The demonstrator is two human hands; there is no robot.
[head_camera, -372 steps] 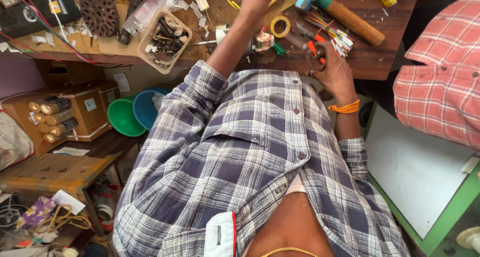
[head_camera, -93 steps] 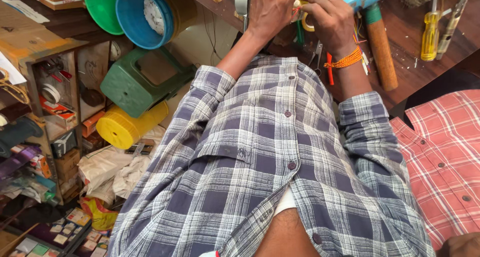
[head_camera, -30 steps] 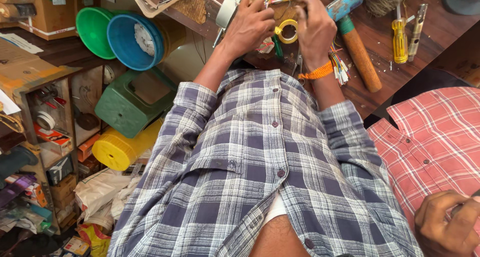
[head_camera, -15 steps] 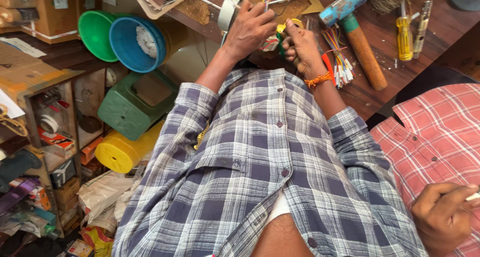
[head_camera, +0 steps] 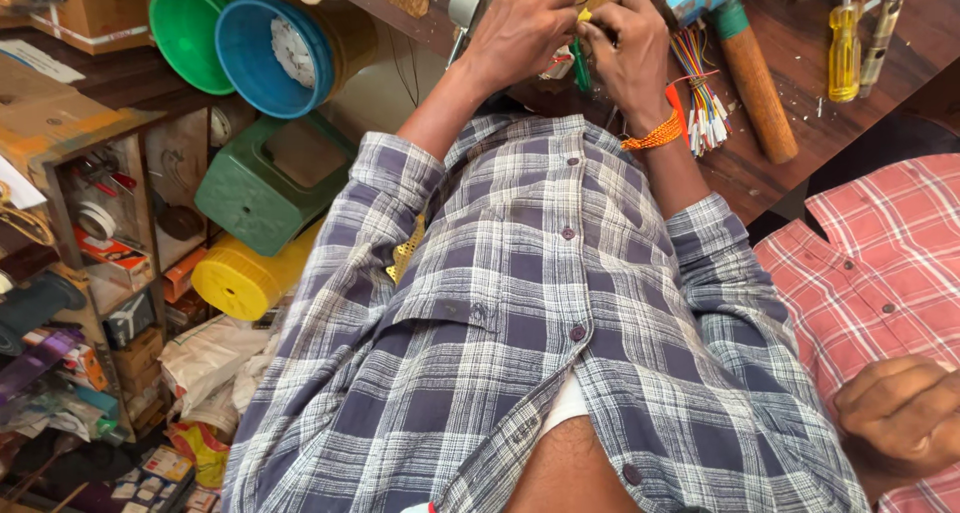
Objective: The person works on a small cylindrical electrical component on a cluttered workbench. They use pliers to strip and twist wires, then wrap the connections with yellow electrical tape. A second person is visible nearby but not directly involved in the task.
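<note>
At the left, off the table, the green bowl [head_camera: 185, 33] and blue bowl [head_camera: 270, 58] sit nested on their sides above the green box [head_camera: 270, 188] and yellow can [head_camera: 240, 278], stored out of your way. Your left hand [head_camera: 520, 28] is curled shut at the near edge of the table [head_camera: 790, 158], fingers pinched against a small green-handled tool [head_camera: 580, 63] that hangs between both hands; your right hand [head_camera: 630, 43], with the orange thread [head_camera: 655, 135] at its wrist, is closed tight beside it, so the two can steady whatever small piece sits between them, which the fingers hide. The bundle of coloured wires [head_camera: 700, 103] lies just right of that wrist, within easy reach, and the hammer [head_camera: 740, 63] and yellow screwdriver [head_camera: 845, 43] rest farther along. Compared with half a second ago, your hands have drawn closer together, and the neighbour's hand [head_camera: 900, 413] in the red checked shirt [head_camera: 870, 273] has risen.
</note>
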